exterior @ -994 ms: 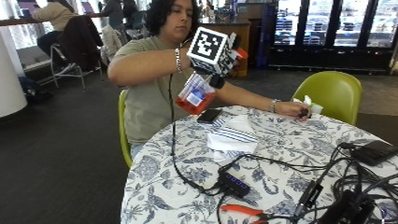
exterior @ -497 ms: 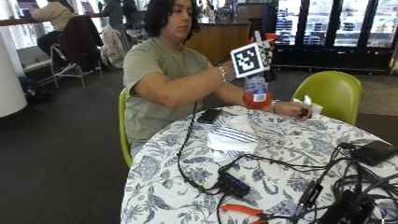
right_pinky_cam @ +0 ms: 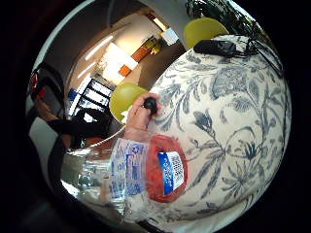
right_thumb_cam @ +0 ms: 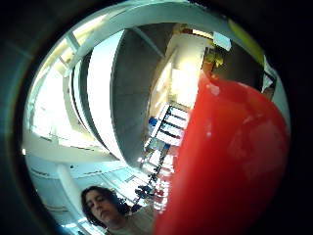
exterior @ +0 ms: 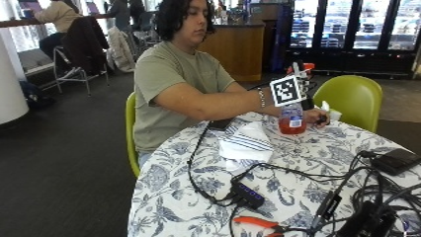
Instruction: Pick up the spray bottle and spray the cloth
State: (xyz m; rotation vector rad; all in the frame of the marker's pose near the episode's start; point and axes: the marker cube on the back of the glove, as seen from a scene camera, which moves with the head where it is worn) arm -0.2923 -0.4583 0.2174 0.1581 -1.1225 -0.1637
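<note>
In the outside view my gloved right hand (exterior: 307, 88) grips the spray bottle (exterior: 291, 118) round its neck, below the orange spray head. The bottle is clear, holds red liquid and stands upright with its base at the table's surface, at the far side. Whether it touches the table I cannot tell. The white striped cloth (exterior: 243, 140) lies crumpled on the table, a little nearer the person's body than the bottle. The bottle (right_pinky_cam: 155, 170) lies close under the palm, and its red body (right_thumb_cam: 230, 161) fills much of the thumb side view.
The person's bare hand (exterior: 320, 117) rests beside the bottle, holding a small black thing (right_pinky_cam: 151, 103). A phone (exterior: 219, 124), a black hub (exterior: 248, 193), cables, orange-handled pliers (exterior: 256, 223) and a black device (exterior: 395, 160) lie on the floral tablecloth (exterior: 309, 163). A green chair (exterior: 349, 98) stands behind.
My right hand has carried the bottle from high above the phone across to the bare hand's side and lowered it upright to the table.
</note>
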